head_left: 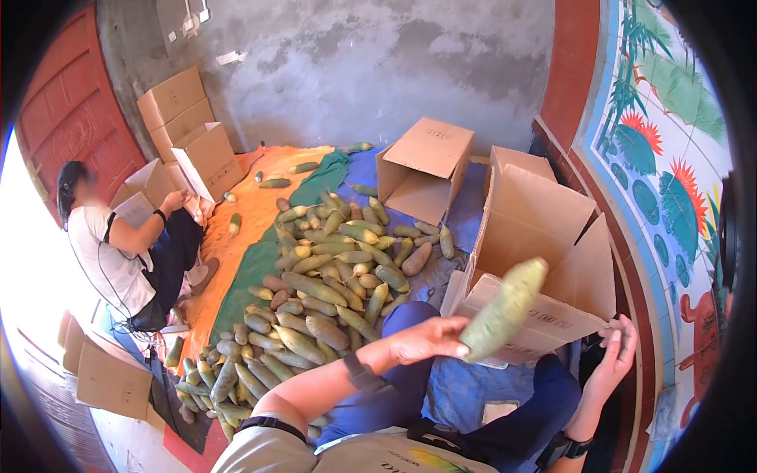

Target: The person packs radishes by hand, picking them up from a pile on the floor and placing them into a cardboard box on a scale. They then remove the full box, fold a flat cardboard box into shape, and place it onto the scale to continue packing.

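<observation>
My left hand (430,340) grips one end of a long green radish (506,309), which is tilted up in front of an open cardboard box (544,225). At the near right corner of that box, my right hand (617,355) has its fingers curled on the cardboard edge. The box stands just beyond my knees with its flaps up; its bottom is hidden from view. A large heap of green radishes (315,288) lies to the left of my legs, some with brownish skin.
Another open box (426,169) lies on its side on the blue sheet (469,185). A person (118,244) sits at the left by several boxes (177,114). A few radishes lie on the orange sheet (256,205). A painted tile wall (654,158) borders the right side.
</observation>
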The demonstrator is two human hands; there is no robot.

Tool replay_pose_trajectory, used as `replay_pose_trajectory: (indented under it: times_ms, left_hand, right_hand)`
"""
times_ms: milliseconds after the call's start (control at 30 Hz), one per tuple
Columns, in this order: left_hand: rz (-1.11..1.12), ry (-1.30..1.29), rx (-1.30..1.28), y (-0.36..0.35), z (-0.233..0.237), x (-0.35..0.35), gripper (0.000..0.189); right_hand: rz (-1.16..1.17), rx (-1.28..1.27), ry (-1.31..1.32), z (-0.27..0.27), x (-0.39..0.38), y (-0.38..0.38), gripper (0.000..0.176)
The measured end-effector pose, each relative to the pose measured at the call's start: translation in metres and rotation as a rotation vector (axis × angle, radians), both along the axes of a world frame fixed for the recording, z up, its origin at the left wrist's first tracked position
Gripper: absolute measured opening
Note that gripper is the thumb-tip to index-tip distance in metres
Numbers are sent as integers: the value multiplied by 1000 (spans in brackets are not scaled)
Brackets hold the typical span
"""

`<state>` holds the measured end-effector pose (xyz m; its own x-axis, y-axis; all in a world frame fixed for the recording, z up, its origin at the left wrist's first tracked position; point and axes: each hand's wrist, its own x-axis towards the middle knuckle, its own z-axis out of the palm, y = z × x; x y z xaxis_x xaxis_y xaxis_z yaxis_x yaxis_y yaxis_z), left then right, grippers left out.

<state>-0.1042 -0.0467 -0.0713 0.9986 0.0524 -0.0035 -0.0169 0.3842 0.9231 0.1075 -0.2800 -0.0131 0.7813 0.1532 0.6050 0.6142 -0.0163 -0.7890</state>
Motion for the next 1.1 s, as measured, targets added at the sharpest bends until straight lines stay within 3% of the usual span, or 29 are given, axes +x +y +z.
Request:
replay_pose_trajectory:
  times_ms: [100,200,233,300,367,400,467,600,700,733,800,867,933,1000,1100]
  left_hand:
    - [-201,-38,83,-21,14,14,63]
    - [-360,-106,-26,-39,7,28,65]
    - [-357,-93,-39,-41,7,29,64]
    - [-356,-77,-56,-42,6,29,62]
    - [-237,-137,170,-38,6,30,59]
    - [-243,-134,167,-37,9,30,59]
    - [-128,-174,457,-37,19,29,55]
    - [37,-141,567,-32,22,33,55]
    - [519,-322,984,-25,27,40,56]
    - [528,-319,982,-22,29,42,56]
    - [798,-345,1299,-13,35,46,60]
    - [802,-300,1315,-10,27,54,65]
    - [782,-266,1453,-7,23,62,66]
    - [760,-274,1467,-2,11,73,66]
    - [675,-265,1558,3,1,82,63]
  right_hand:
    - [384,-130,152,7,-11,7,37]
    - [573,-135,221,-7,-16,12,46]
    - [623,-64,409,-13,-17,7,52]
    - [656,-16,378,-12,-21,7,53]
    - [696,66,341,-7,-25,7,53]
    - [690,66,345,-5,-24,5,53]
    - [734,-88,289,-2,-18,1,51]
    - [710,-145,288,4,-4,-4,51]
    - [484,135,374,-12,29,-13,43]
    - [467,173,402,4,28,-11,38]
    - [374,249,307,13,49,-7,35]
    - [334,231,276,17,70,-1,34]
    - [240,-14,222,20,84,12,31]
    - [266,-164,190,25,92,26,31]
    - [341,-589,178,33,105,50,31]
